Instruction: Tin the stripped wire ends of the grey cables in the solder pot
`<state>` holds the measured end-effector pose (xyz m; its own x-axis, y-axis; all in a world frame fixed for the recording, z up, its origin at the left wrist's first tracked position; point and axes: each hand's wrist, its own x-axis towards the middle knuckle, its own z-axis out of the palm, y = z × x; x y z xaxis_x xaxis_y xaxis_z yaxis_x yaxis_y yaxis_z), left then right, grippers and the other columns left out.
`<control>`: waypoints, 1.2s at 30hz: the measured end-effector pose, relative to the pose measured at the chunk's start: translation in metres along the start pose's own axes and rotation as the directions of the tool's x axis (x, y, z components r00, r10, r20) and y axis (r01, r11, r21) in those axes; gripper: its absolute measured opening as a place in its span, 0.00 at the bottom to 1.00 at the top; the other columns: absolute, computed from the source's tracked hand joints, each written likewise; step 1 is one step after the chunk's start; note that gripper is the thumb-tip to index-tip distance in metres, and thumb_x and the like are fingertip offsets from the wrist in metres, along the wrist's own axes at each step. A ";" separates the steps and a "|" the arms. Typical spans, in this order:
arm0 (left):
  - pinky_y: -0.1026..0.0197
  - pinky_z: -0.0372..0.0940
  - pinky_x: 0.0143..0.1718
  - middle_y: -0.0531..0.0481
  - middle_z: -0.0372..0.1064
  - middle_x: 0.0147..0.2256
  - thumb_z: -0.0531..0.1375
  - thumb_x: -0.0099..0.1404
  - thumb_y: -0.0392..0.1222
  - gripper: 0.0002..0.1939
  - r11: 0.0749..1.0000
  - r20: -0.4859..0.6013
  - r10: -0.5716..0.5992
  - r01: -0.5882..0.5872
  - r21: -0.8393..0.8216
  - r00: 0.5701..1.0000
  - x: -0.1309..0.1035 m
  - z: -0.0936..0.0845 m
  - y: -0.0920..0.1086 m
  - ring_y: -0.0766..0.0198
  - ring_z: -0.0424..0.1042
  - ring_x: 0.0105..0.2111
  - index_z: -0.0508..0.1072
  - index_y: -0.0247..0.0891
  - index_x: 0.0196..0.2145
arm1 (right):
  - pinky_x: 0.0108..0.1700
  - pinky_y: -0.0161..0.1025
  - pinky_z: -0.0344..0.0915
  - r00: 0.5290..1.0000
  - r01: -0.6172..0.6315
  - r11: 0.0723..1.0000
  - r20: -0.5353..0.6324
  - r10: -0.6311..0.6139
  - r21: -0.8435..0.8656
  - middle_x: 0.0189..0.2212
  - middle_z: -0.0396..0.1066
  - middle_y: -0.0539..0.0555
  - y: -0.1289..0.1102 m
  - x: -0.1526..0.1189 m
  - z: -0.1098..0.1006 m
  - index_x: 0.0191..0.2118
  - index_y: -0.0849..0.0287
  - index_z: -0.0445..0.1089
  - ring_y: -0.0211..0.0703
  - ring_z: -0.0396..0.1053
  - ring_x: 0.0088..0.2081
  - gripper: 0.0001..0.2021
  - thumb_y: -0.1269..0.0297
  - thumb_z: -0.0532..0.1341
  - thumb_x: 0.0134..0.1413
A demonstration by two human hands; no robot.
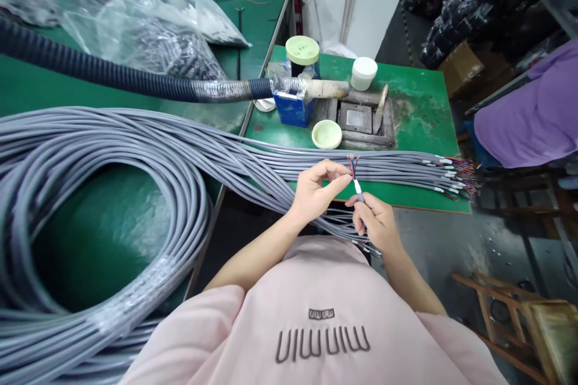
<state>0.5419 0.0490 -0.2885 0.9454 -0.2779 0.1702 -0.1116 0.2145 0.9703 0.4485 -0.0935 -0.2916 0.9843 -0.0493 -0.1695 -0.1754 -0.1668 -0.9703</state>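
Note:
My right hand (376,220) is closed round the end of a grey cable (360,197), held upright in front of my chest. Above the grip the cable has a white sleeve (357,186), and thin colored wires (353,163) fan out from its top. My left hand (318,190) pinches these wires at their side between thumb and forefinger. Just beyond my hands lies a bundle of grey cables (397,167), their stripped ends (465,177) pointing right. More cable ends (366,246) hang below my hands at the table's edge.
A large cable coil (180,192) fills the left table. A black hose (171,85) reaches over to a blue box (293,109). Behind the bundle are a solder pot (358,117), a pale green dish (327,134) and a white jar (363,73). A person in purple (533,114) is at right.

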 end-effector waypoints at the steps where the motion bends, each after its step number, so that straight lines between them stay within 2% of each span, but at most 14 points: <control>1: 0.65 0.61 0.30 0.52 0.69 0.26 0.66 0.58 0.43 0.06 1.000 -0.011 0.016 -0.015 0.009 1.000 0.000 0.000 0.000 0.69 0.64 0.26 0.78 0.38 0.32 | 0.20 0.30 0.57 1.000 0.000 1.000 0.001 0.000 -0.007 0.15 0.62 0.43 0.000 0.000 0.001 0.39 0.58 0.69 0.31 0.58 0.15 0.15 0.54 0.52 0.64; 5: 0.65 0.62 0.33 0.53 0.68 0.26 0.66 0.59 0.40 0.04 0.991 -0.016 0.119 -0.117 0.067 0.993 0.000 0.001 0.000 0.70 0.64 0.28 0.78 0.39 0.33 | 0.20 0.30 0.57 1.000 0.012 0.999 0.005 -0.012 -0.031 0.15 0.62 0.43 0.000 0.001 0.003 0.40 0.58 0.69 0.31 0.58 0.16 0.14 0.54 0.52 0.64; 7: 0.66 0.62 0.32 0.54 0.68 0.26 0.66 0.58 0.40 0.05 0.992 -0.049 0.109 -0.106 0.064 0.993 0.000 0.002 0.000 0.70 0.64 0.27 0.77 0.38 0.33 | 0.21 0.30 0.57 1.000 0.019 0.999 0.010 -0.018 -0.038 0.15 0.62 0.43 -0.001 0.001 0.005 0.40 0.58 0.69 0.31 0.58 0.16 0.14 0.54 0.52 0.64; 10: 0.67 0.61 0.29 0.55 0.67 0.25 0.67 0.57 0.43 0.09 1.000 -0.086 0.002 -0.002 0.001 0.996 0.001 0.002 -0.001 0.72 0.63 0.24 0.74 0.36 0.31 | 0.21 0.30 0.57 1.000 0.026 0.998 0.012 -0.026 -0.053 0.15 0.62 0.43 -0.002 0.002 0.006 0.41 0.58 0.70 0.31 0.58 0.16 0.15 0.54 0.52 0.65; 14: 0.68 0.60 0.27 0.55 0.66 0.23 0.68 0.56 0.45 0.11 0.995 -0.067 -0.085 0.082 -0.052 0.994 0.004 0.001 -0.002 0.73 0.62 0.23 0.72 0.35 0.29 | 0.22 0.30 0.58 0.999 0.042 0.994 0.010 -0.041 -0.098 0.16 0.62 0.43 -0.003 0.003 0.007 0.40 0.58 0.69 0.31 0.59 0.16 0.14 0.55 0.52 0.65; 17: 0.69 0.61 0.26 0.55 0.67 0.22 0.68 0.54 0.45 0.12 0.973 -0.032 -0.172 0.164 -0.162 0.985 0.006 -0.001 -0.004 0.73 0.63 0.22 0.72 0.35 0.28 | 0.22 0.30 0.58 0.999 0.049 0.993 0.010 -0.048 -0.111 0.16 0.62 0.44 -0.004 0.004 0.008 0.39 0.57 0.69 0.31 0.58 0.17 0.14 0.55 0.52 0.65; 21: 0.69 0.60 0.23 0.56 0.66 0.20 0.70 0.52 0.47 0.14 0.832 0.122 -0.364 0.381 -0.403 0.923 0.009 -0.002 -0.011 0.74 0.62 0.19 0.70 0.35 0.26 | 0.21 0.30 0.58 0.999 0.033 0.997 0.018 -0.031 -0.077 0.16 0.62 0.44 -0.003 0.004 0.008 0.39 0.57 0.69 0.31 0.58 0.16 0.14 0.54 0.52 0.64; 23: 0.69 0.59 0.22 0.56 0.64 0.19 0.70 0.51 0.47 0.16 0.754 0.184 -0.434 0.467 -0.463 0.882 0.009 -0.001 -0.015 0.75 0.61 0.18 0.69 0.35 0.25 | 0.20 0.30 0.58 1.000 0.022 0.998 0.015 -0.021 -0.066 0.16 0.62 0.44 -0.002 0.003 0.009 0.39 0.57 0.69 0.31 0.58 0.16 0.15 0.53 0.52 0.64; 24: 0.70 0.59 0.22 0.57 0.64 0.19 0.70 0.51 0.47 0.16 0.741 0.184 -0.446 0.477 -0.472 0.876 0.009 0.000 -0.017 0.75 0.61 0.17 0.69 0.35 0.25 | 0.20 0.30 0.58 1.000 0.018 0.998 0.012 -0.018 -0.066 0.16 0.62 0.44 -0.002 0.004 0.009 0.38 0.58 0.69 0.31 0.58 0.16 0.15 0.53 0.52 0.64; 26: 0.70 0.58 0.21 0.57 0.64 0.19 0.69 0.51 0.45 0.14 0.783 0.107 -0.415 0.414 -0.464 0.904 0.007 0.001 -0.018 0.75 0.61 0.18 0.69 0.35 0.27 | 0.20 0.30 0.57 1.000 0.010 0.997 0.005 -0.009 -0.074 0.16 0.62 0.44 -0.002 0.004 0.009 0.38 0.58 0.69 0.31 0.58 0.16 0.15 0.53 0.52 0.64; 28: 0.71 0.57 0.21 0.58 0.63 0.20 0.69 0.52 0.43 0.12 0.870 -0.032 -0.310 0.270 -0.413 0.950 0.004 0.001 -0.017 0.76 0.61 0.18 0.70 0.36 0.29 | 0.20 0.30 0.57 1.000 0.008 0.996 0.003 -0.008 -0.090 0.16 0.62 0.44 -0.002 0.004 0.008 0.39 0.58 0.69 0.31 0.58 0.16 0.14 0.54 0.52 0.64; 30: 0.71 0.57 0.21 0.59 0.63 0.20 0.69 0.54 0.42 0.11 0.937 -0.134 -0.189 0.138 -0.320 0.973 0.001 0.001 -0.013 0.76 0.60 0.19 0.71 0.37 0.29 | 0.21 0.30 0.57 1.000 0.016 0.994 0.008 -0.015 -0.108 0.16 0.62 0.43 -0.003 0.005 0.009 0.39 0.57 0.68 0.31 0.58 0.16 0.14 0.55 0.52 0.64; 32: 0.71 0.57 0.22 0.58 0.64 0.21 0.68 0.55 0.44 0.11 0.973 -0.154 -0.120 0.085 -0.214 0.981 -0.001 0.000 -0.009 0.75 0.60 0.19 0.72 0.36 0.30 | 0.22 0.30 0.57 1.000 0.028 0.991 0.013 -0.026 -0.133 0.16 0.62 0.43 -0.004 0.006 0.009 0.39 0.57 0.68 0.31 0.58 0.16 0.13 0.55 0.51 0.65; 36: 0.70 0.58 0.23 0.58 0.63 0.20 0.69 0.54 0.45 0.12 0.994 -0.160 -0.091 0.080 -0.075 0.983 -0.002 0.000 -0.005 0.74 0.59 0.20 0.73 0.36 0.31 | 0.23 0.31 0.58 0.999 0.052 0.979 0.014 -0.050 -0.196 0.16 0.63 0.44 -0.006 0.008 0.010 0.39 0.57 0.69 0.32 0.60 0.17 0.13 0.56 0.51 0.65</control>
<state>0.5408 0.0487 -0.2937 0.9883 -0.1433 0.0516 -0.0126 0.2608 0.9653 0.4573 -0.0831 -0.2889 0.9921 -0.0274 -0.1227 -0.1243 -0.3590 -0.9250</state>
